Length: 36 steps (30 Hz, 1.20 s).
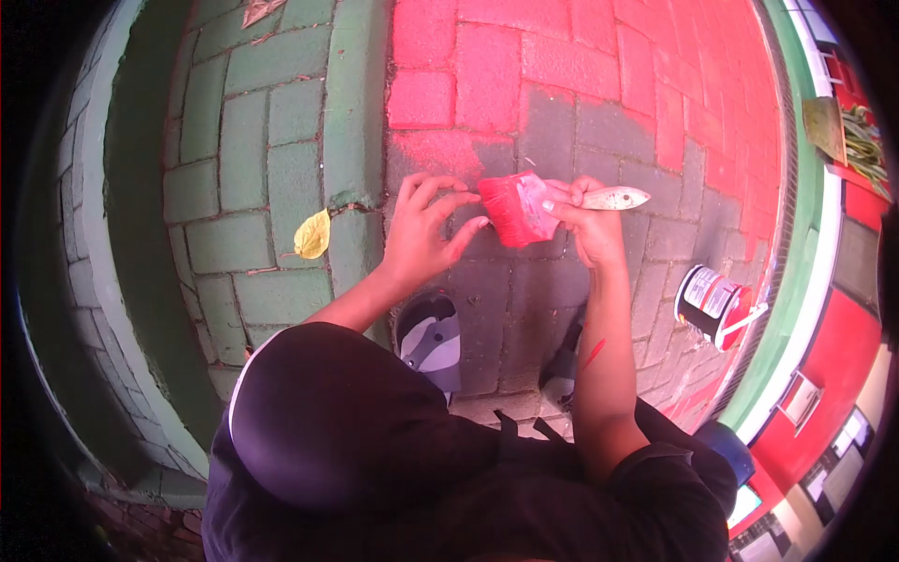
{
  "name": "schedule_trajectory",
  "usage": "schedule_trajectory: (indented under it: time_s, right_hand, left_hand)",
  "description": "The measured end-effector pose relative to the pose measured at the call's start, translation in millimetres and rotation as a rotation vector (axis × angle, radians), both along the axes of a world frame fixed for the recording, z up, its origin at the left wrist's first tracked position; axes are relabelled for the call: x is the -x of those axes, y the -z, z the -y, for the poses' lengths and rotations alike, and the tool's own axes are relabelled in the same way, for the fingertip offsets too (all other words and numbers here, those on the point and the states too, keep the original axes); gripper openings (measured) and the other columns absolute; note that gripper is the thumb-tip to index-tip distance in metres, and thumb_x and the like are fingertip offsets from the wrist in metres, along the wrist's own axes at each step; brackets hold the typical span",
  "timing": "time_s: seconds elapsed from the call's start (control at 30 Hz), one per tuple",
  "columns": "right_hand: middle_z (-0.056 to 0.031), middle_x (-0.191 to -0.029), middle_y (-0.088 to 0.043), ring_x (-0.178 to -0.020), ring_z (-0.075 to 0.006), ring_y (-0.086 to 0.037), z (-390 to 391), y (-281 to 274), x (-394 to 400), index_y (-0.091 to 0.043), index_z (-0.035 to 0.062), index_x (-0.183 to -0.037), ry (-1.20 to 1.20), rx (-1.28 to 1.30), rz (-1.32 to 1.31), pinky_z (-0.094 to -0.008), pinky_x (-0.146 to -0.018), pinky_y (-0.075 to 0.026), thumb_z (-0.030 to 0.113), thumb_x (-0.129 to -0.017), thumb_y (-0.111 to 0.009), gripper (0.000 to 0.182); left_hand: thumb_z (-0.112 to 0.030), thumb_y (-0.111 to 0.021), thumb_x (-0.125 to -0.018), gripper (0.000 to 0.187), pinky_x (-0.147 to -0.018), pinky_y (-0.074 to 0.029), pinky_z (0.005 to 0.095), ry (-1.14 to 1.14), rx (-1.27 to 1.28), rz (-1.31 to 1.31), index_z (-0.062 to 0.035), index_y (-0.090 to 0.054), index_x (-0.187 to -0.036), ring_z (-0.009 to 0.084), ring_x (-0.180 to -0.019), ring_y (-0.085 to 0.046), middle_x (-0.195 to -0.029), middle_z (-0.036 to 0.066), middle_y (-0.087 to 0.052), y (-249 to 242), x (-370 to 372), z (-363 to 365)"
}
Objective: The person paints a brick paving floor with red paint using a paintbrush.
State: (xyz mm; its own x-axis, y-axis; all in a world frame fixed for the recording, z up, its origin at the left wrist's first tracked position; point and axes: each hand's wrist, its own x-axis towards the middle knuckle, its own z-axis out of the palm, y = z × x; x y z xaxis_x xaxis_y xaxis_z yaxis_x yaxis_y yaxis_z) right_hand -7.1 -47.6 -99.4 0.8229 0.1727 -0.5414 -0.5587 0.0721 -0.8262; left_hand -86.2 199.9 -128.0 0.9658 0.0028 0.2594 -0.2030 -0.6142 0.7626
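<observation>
My right hand [590,220] is closed around a wide paintbrush [532,208], its pale handle pointing right and its bristles covered in red paint. Just left of the bristles is my left hand [431,228], fingers curved and spread apart with nothing between them. Below both hands lie bare grey paving bricks [478,290]. Beyond them the bricks carry red paint [534,66], with a ragged edge where it meets the grey. A streak of red marks my right forearm.
A paint bucket [714,302] with a white handle stands at the right. Along the left runs a green-painted kerb [354,112] beside green bricks, where a yellow leaf [313,234] lies. My shoes [431,342] are below my hands. A potted plant [857,140] stands far right.
</observation>
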Motion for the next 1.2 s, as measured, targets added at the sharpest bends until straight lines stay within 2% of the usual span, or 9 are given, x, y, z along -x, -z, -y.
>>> schedule_trajectory:
  time_s: [0.23,0.33,0.47,0.53,0.63,0.8,0.93,1.1,1.2]
  right_hand:
    - [-0.0135,-0.101,-0.073,-0.094,-0.0181,-0.07,-21.0,-11.8,-3.9,-0.053,0.0064,-0.076,-0.099,0.115,0.118,-0.0301,-0.07,-0.056,-0.01,-0.075,-0.072,0.024]
    - [-0.0016,-0.068,-0.063,-0.064,-0.01,-0.057,-22.4,-53.0,-14.6,-0.061,0.0042,-0.072,-0.707,0.645,0.201,-0.0291,-0.058,-0.047,-0.005,-0.071,-0.065,0.01]
    - [-0.001,-0.065,-0.062,-0.064,-0.0093,-0.056,49.8,-117.4,-14.0,-0.064,0.0051,-0.072,-0.99,0.661,0.144,-0.0283,-0.061,-0.046,-0.001,-0.07,-0.068,0.008]
    - [-0.0005,-0.068,-0.064,-0.068,-0.0094,-0.058,94.7,-171.2,-29.9,-0.064,0.0051,-0.072,-0.921,0.588,-0.076,-0.0279,-0.064,-0.048,0.001,-0.071,-0.072,0.009]
    - [-0.0005,-0.077,-0.065,-0.071,-0.0097,-0.062,179.4,-246.8,-42.3,-0.06,0.0043,-0.077,-0.571,0.948,0.177,-0.0277,-0.06,-0.05,-0.005,-0.071,-0.072,0.015]
    - [0.001,-0.088,-0.065,-0.079,-0.0105,-0.064,329.0,-323.2,27.2,-0.048,0.0144,-0.083,0.348,0.976,0.336,-0.0248,-0.061,-0.051,0.006,-0.082,-0.076,0.029]
    - [-0.0007,-0.086,-0.064,-0.076,-0.0108,-0.063,438.9,-291.5,99.8,-0.052,0.0124,-0.081,0.753,1.1,0.346,-0.0272,-0.062,-0.053,0.007,-0.081,-0.077,0.025]
    - [-0.0007,-0.082,-0.063,-0.075,-0.0103,-0.066,511.9,-193.6,132.5,-0.062,0.0062,-0.082,0.797,1.047,0.245,-0.0284,-0.057,-0.057,0.004,-0.077,-0.081,0.02]
    - [-0.0013,-0.082,-0.065,-0.074,-0.0113,-0.067,523.9,-140.3,127.7,-0.062,0.0055,-0.083,0.768,0.964,0.221,-0.0287,-0.057,-0.057,0.005,-0.076,-0.081,0.02]
  left_hand:
    - [-0.018,-0.08,-0.082,0.017,-0.091,-0.047,0.0438,-0.028,0.018,0.075,-0.0069,-0.07,-0.089,0.0327,-0.102,-0.058,-0.1,0.008,-0.065,4.9,5.3,-8.7]
    - [-0.011,-0.074,-0.087,0.011,-0.087,-0.049,0.0406,0.035,-0.052,-0.059,-0.0026,-0.067,-0.086,0.0333,-0.091,-0.06,-0.083,0.01,-0.064,11.3,16.3,-21.7]
    - [-0.008,-0.072,-0.088,0.005,-0.081,-0.052,0.0406,0.031,-0.02,-0.094,-0.0039,-0.071,-0.086,0.0303,-0.089,-0.065,-0.085,0.01,-0.071,16.5,39.1,-14.5]
    - [-0.009,-0.074,-0.086,0.005,-0.078,-0.053,0.0407,0.07,-0.038,-0.138,-0.0046,-0.073,-0.088,0.0286,-0.085,-0.068,-0.087,0.009,-0.073,18.8,48.7,-15.8]
    - [-0.011,-0.079,-0.082,0.01,-0.077,-0.053,0.0395,0.136,-0.027,-0.178,-0.0046,-0.074,-0.088,0.0279,-0.08,-0.068,-0.083,0.009,-0.073,21.2,57.7,-16.6]
    - [-0.004,-0.075,-0.083,0.005,-0.077,-0.053,0.04,0.241,-0.204,-0.121,-0.0033,-0.073,-0.088,0.0294,-0.082,-0.067,-0.082,0.011,-0.072,7.9,54.9,-38.3]
    - [0.0,-0.073,-0.081,0.009,-0.082,-0.053,0.0412,0.312,-0.365,-0.121,-0.004,-0.074,-0.089,0.0307,-0.087,-0.065,-0.083,0.012,-0.07,-37.2,41.2,-60.1]
    - [-0.007,-0.074,-0.08,0.007,-0.077,-0.051,0.0458,0.475,-0.593,-0.311,-0.0034,-0.072,-0.086,0.033,-0.082,-0.064,-0.079,0.012,-0.067,-96.6,-7.4,-77.0]
    - [0.0,-0.06,-0.083,0.024,-0.08,-0.051,0.0493,0.595,-0.713,-0.399,-0.0053,-0.072,-0.103,0.0396,-0.087,-0.064,-0.088,0.018,-0.068,-141.7,-43.2,-37.9]
